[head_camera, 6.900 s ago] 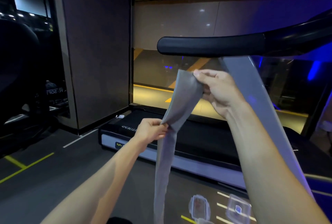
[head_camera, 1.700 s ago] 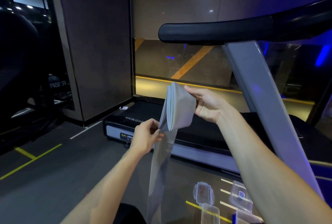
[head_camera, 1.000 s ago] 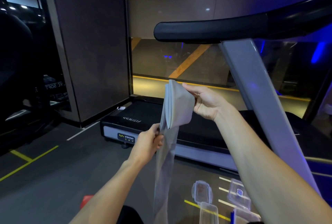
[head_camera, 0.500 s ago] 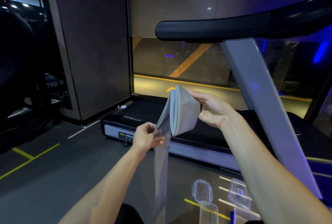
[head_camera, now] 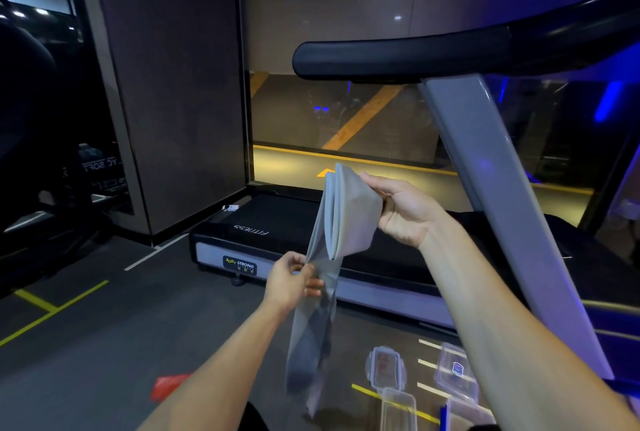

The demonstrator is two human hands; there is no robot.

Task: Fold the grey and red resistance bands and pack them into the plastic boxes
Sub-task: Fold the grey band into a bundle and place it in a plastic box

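Both hands pinch the smooth grey band (head_camera: pixel 349 216) (top folded flat).

Both hands (head_camera: pixel 401 211) raised, seemingly pinching.

- The band (head_camera: pixel 349 219) hangs between the hands — its folded top in the right hand (head_camera: pixel 401 212), the loose length passing the left hand (head_camera: pixel 294 280) below.
- A treadmill (head_camera: pixel 277 240) stands behind them.
- The boxes (head_camera: pixel 453 370) lie on the floor (head_camera: pixel 104 344), lower right.
- Another band (head_camera: pixel 168 385) lies on the floor, lower left.
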